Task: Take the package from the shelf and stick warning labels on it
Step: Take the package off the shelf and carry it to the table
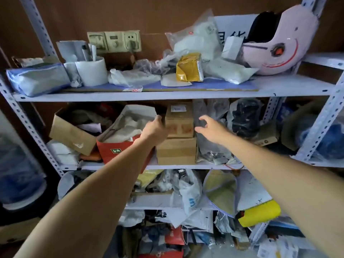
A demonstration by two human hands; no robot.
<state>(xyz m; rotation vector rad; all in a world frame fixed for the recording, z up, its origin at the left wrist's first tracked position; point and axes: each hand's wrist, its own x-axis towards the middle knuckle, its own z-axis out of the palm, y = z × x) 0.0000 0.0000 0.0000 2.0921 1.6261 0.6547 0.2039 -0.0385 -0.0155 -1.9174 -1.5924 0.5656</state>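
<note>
A small brown cardboard package (179, 120) with a white label on top sits on a larger brown box (176, 150) on the middle shelf (167, 167). My left hand (155, 128) is at the package's left side, fingers curled around its left edge and touching it. My right hand (210, 127) hovers just right of the package, fingers spread apart, holding nothing and slightly away from its side. Both forearms reach up from the bottom of the view.
A red paper bag (115, 149) and an open carton (74, 135) crowd the package's left. Grey plastic bags (212, 146) press at its right. The top shelf holds a yellow parcel (189, 67), white rolls (92, 71) and a pink helmet (286, 43). Lower shelves are stuffed with bags.
</note>
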